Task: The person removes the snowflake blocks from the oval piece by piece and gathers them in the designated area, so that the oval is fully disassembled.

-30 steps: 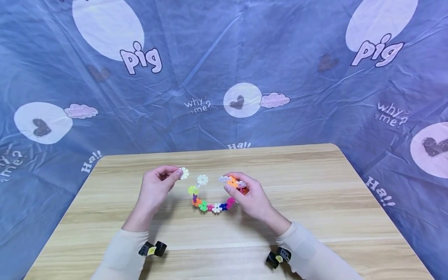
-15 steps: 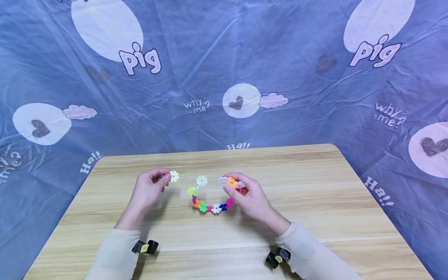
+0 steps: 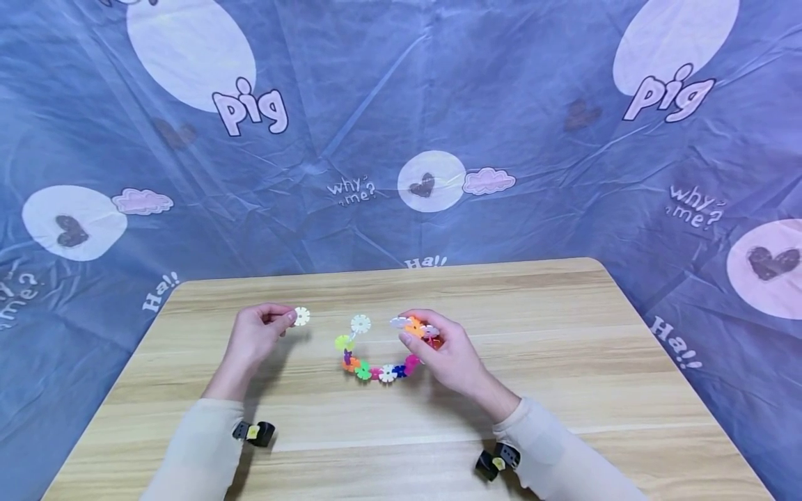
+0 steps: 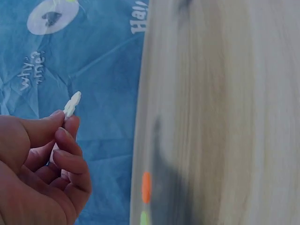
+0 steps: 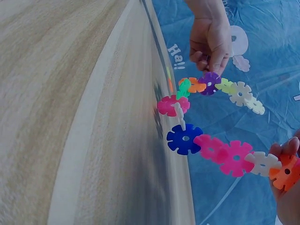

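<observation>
Flower-disc chain [image 3: 363, 370] in right hand [image 3: 447, 355], single white disc [image 3: 302, 316] in left hand [image 3: 253, 334]

Left: thumb and fingertips pinching the disc by its rim, apart from the chain. Right: thumb and fingers gripping the chain near an orange disc [image 3: 415, 327]. Chain bows toward the person over the wooden table [image 3: 376, 452], its far end, a pale disc [image 3: 360, 324], between the hands.
</observation>
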Available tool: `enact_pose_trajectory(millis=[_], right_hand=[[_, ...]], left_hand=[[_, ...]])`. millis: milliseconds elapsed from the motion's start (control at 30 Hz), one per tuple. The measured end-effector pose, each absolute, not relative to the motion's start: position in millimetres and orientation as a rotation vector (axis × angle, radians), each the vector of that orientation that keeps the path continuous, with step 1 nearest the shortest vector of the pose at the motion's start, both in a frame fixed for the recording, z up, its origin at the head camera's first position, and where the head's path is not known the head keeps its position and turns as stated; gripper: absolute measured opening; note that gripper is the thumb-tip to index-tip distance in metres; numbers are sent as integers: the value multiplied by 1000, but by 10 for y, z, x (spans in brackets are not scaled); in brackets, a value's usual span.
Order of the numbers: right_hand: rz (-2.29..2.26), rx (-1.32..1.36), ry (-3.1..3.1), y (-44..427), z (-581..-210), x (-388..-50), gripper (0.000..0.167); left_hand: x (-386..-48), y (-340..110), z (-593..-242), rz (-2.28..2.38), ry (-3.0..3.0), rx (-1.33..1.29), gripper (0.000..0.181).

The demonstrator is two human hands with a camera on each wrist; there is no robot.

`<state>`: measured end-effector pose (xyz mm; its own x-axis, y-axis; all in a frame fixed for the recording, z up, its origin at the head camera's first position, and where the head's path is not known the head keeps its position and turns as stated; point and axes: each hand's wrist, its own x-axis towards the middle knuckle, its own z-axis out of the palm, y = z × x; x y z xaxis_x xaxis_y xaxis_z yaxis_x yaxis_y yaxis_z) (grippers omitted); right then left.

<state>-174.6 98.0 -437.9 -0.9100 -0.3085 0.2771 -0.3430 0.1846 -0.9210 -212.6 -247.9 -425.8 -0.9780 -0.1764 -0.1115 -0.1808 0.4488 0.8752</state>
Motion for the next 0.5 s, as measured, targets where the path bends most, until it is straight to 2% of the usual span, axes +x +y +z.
enact_pose_trajectory(millis=[500], right_hand=[[1868,654,-2412,968,-4368,-1744,31]], left_hand=[[-2303,-2612,-4433,1360,2746,-246,22]])
